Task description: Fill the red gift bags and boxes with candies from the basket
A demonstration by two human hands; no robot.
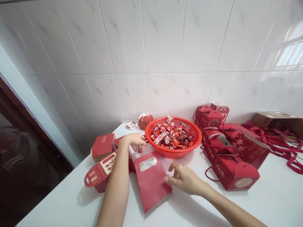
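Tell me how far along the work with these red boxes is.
Seemingly partway. Several corded boxes at right look folded and closed. A flat-looking carton lies by the right hand, apparently in progress. Probably left: that carton, and candies filling the basket.

The far side is closed off by a wall (163,47) clad in pale, grey-flecked tiles, with thin grout lines seen between them; at the upper right, a barred window's bright reflection (292,50) is caught on the glaze; a white tabletop (189,211) is set against the tiles, and the left edge is taken up by a dark doorway (28,151) framed in white
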